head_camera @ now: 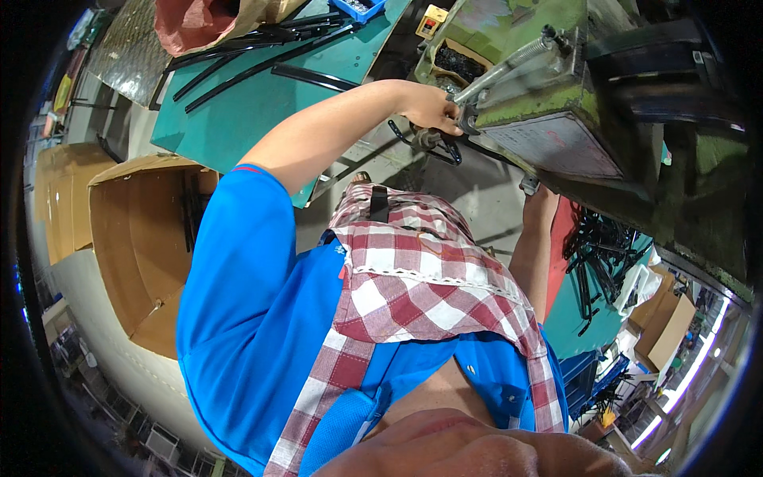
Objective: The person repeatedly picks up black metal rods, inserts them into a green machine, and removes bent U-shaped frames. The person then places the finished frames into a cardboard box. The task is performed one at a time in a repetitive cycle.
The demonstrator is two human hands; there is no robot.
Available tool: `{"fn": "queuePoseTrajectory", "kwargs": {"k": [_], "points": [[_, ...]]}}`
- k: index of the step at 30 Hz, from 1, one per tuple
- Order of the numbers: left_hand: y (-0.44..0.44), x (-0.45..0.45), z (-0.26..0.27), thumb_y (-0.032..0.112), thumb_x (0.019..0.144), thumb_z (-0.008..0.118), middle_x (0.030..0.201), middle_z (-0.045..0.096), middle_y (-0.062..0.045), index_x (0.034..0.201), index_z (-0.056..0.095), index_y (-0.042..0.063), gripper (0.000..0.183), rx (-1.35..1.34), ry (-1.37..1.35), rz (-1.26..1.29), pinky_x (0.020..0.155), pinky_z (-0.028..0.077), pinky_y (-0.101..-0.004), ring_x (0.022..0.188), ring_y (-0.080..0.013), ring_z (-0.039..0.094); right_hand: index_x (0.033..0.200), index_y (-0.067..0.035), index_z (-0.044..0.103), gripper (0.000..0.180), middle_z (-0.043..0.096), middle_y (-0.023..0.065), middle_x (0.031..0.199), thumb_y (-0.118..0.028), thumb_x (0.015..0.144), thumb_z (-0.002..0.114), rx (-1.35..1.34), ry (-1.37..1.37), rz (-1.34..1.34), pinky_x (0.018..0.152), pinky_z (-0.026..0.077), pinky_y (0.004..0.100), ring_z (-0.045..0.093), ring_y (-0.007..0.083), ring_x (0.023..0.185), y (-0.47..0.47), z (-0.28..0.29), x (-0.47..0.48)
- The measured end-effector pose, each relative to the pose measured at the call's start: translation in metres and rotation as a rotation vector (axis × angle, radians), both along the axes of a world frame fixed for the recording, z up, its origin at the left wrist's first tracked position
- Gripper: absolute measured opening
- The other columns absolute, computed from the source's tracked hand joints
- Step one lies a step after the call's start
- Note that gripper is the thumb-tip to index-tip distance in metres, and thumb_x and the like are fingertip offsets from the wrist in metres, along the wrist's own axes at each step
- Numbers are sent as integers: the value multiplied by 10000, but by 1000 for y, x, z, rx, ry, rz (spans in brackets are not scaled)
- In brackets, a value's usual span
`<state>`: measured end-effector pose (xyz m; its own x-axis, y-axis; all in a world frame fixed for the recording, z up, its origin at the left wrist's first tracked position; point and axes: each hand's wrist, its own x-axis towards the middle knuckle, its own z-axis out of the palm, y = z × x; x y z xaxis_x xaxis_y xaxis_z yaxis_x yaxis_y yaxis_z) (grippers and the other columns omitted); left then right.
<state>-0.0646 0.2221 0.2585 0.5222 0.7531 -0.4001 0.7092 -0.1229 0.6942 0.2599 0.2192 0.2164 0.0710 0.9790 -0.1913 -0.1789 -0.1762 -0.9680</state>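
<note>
My left hand (432, 110) reaches across to a green-painted machine (536, 113), its fingers curled on a dark metal fitting (468, 119) at the machine's near edge. Whether a small part sits between those fingers is hard to see. Just above the hand, a metal rod with a coil spring (506, 65) slopes up over the machine. My right hand (539, 189) is low beside the machine's lower edge, by a small grey metal piece (529, 183). Its fingers are mostly hidden. A black bent-bar handle (447, 152) shows below my left hand.
Long black tubes (262, 62) lie on a green tabletop (238, 113), near a blue tray (360, 7). Open cardboard boxes (137, 256) stand at left. Small dark parts fill a box (459, 62) by the machine. Black parts (602, 250) are heaped on the right.
</note>
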Motion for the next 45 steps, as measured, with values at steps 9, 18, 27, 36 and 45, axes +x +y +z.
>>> {"fn": "queuePoseTrajectory", "kwargs": {"k": [9, 18, 27, 36, 45], "points": [[-12, 0, 36, 500, 882, 581, 790, 640, -179, 981, 623, -26, 537, -136, 10, 20, 691, 458, -402, 772, -309, 615, 1046, -35, 559, 196, 568, 65, 813, -183, 929, 504, 19, -118, 226, 606, 480, 283, 554, 152, 677, 11, -67, 41], [-8, 2, 15, 362, 865, 658, 822, 653, -138, 995, 627, 15, 372, 10, -186, 84, 690, 469, -360, 738, -224, 591, 1038, -34, 588, 175, 586, 69, 947, -16, 871, 541, 202, -270, 104, 644, 486, 298, 551, 170, 803, 3, -18, 26], [0, 8, 20, 449, 805, 675, 713, 604, -135, 762, 610, 55, 402, -17, -19, 176, 673, 450, -394, 712, -282, 573, 1285, -43, 459, 372, 496, 61, 1226, -185, 943, 497, 99, -237, 215, 912, 401, 308, 482, 187, 1071, 10, -57, 43], [-10, 1, 25, 474, 930, 490, 838, 649, -165, 987, 622, 69, 430, 111, 137, -166, 758, 465, -422, 852, -343, 616, 992, -75, 569, 185, 578, 63, 883, -234, 923, 506, -48, 95, 21, 624, 473, 290, 566, 171, 724, 6, -55, 18], [-11, -8, 12, 352, 944, 549, 825, 663, -124, 904, 654, 22, 348, -28, -2, -98, 713, 475, -370, 756, -247, 636, 993, -85, 578, 117, 582, 56, 843, -180, 936, 541, -126, 265, 58, 682, 465, 270, 570, 162, 794, 21, -114, 30]]}}
